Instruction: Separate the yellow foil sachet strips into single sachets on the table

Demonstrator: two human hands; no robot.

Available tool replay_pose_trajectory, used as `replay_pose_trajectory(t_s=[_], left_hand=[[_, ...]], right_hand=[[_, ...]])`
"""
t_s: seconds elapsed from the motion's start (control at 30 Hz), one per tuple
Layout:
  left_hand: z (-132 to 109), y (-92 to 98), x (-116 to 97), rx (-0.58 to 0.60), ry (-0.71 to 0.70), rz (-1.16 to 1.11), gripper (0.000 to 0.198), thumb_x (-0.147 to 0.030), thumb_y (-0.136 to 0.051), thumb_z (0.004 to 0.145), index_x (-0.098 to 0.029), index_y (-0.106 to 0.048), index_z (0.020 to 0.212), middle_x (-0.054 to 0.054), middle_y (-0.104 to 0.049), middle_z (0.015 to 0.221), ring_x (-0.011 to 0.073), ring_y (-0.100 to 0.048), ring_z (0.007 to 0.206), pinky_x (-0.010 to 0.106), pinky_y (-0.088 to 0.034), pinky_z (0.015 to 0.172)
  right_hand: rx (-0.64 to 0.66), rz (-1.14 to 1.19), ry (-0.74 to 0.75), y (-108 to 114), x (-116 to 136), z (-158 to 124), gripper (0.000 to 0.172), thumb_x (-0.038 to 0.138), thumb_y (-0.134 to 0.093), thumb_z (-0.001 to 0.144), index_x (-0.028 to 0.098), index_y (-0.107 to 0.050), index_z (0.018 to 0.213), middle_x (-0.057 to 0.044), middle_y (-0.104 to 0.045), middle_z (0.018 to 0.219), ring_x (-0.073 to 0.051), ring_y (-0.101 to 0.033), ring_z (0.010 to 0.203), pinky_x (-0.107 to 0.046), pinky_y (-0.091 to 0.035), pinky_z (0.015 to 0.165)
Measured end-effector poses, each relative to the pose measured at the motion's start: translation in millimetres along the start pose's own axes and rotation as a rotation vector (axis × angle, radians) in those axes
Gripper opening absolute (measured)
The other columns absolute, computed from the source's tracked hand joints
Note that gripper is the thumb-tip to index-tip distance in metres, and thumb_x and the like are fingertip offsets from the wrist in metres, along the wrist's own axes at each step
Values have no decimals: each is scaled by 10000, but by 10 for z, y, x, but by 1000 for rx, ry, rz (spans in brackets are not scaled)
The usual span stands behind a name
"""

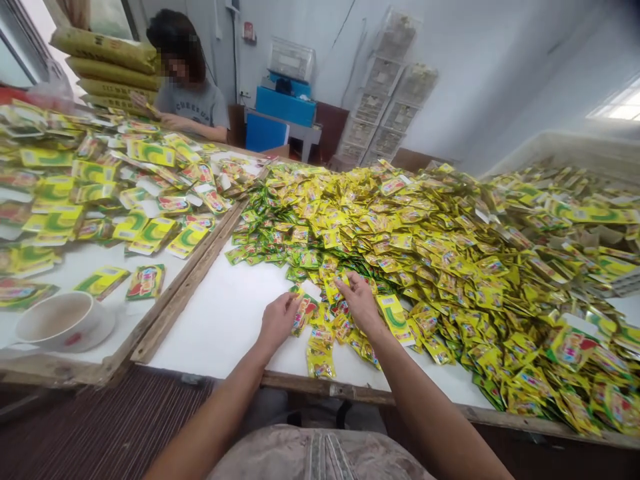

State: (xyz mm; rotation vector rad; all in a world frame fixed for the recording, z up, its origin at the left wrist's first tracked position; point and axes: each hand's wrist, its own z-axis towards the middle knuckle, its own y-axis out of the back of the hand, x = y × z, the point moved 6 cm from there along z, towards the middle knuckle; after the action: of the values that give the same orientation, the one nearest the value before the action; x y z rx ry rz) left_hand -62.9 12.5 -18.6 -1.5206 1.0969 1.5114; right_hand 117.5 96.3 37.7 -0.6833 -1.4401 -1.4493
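My left hand [279,319] grips a small printed carton [305,311] in green, yellow and red, its white end flap standing up. Just to the right, my right hand [359,300] pinches a yellow sachet [336,288] close to that flap. Beneath and between the hands lie loose yellow sachets [321,350] on the white tabletop. A flat yellow-green carton [395,318] rests beside my right wrist. Behind both hands spreads a large heap of yellow and green sachets [380,220].
Many cartons [155,233] cover the left table, with a white cup [60,320] near its front edge. A wooden strip [190,280] divides the tables. At the back left sits a co-worker [187,100] by stacked sacks [105,60]. More cartons [573,347] lie at right.
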Motion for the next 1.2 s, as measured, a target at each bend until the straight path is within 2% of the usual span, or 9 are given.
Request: replay_pose_trajectory(t_s=[0.2,0.4,0.5,0.57,0.7,0.87,0.97,1.07,1.2], left_hand=[[-97,144,-130,146,-72,-39,214,-366,-603,758,-222,-723,859,14,-718,799,184,-600,714,237,-422,644],[-187,317,-29,207,-5,-241,275,-401,-630,745,-172,-709,875,37,-711,820,183,-608,736,239,-463,647],[-212,321,47,246,50,-290,290,-416,-655,728,-161,-702,858,41,-709,800,174,-615,721,234,-469,632],[-227,298,91,288,102,-340,296,-409,-693,696,-156,-695,850,41,-714,790,173,-630,713,237,-476,640],[-251,245,168,351,247,-498,376,-345,-778,611,-156,-664,915,38,-726,792,177,-658,691,262,-495,660],[-221,277,160,373,302,-610,458,-294,-804,581,-154,-632,981,38,-728,783,176,-667,672,265,-497,655],[-175,381,141,325,350,-594,497,-313,-805,577,-159,-619,1012,29,-722,739,164,-657,621,248,-482,604],[-138,473,104,277,395,-588,561,-336,-813,553,-166,-614,1049,31,-720,760,163,-656,629,250,-483,607],[-123,566,65,214,401,-555,627,-347,-820,522,-152,-611,1080,14,-694,705,139,-626,573,227,-455,554]], right_hand=[[156,-34,115,-298,295,72,279,483,-652,701,204,-639,711,-18,-594,728,-176,-516,712,-296,-391,682],[607,-194,262,-612,608,23,180,369,-693,681,203,-669,617,-14,-609,659,-164,-546,665,-282,-397,647],[710,-285,258,-709,640,-17,80,244,-669,678,192,-659,618,-15,-611,677,-167,-548,692,-281,-402,669],[703,-319,252,-739,656,-55,35,196,-625,700,192,-658,689,-23,-622,742,-175,-553,752,-293,-409,717],[579,-191,160,-751,695,-158,219,168,-532,748,203,-581,959,-40,-609,978,-185,-547,938,-331,-414,840],[544,-80,137,-896,712,-208,345,128,-503,731,214,-512,1064,-44,-581,1030,-176,-529,995,-336,-411,877],[388,-118,142,-855,641,102,261,270,-497,809,197,-540,1056,-63,-597,1013,-184,-547,933,-323,-428,820],[156,-443,107,-727,459,576,309,327,-469,853,189,-561,1114,-110,-596,1124,-235,-521,1025,-370,-388,866],[192,-720,52,-773,170,945,370,289,-651,746,186,-610,1099,-159,-619,1092,-328,-459,1083,-420,-344,860]])
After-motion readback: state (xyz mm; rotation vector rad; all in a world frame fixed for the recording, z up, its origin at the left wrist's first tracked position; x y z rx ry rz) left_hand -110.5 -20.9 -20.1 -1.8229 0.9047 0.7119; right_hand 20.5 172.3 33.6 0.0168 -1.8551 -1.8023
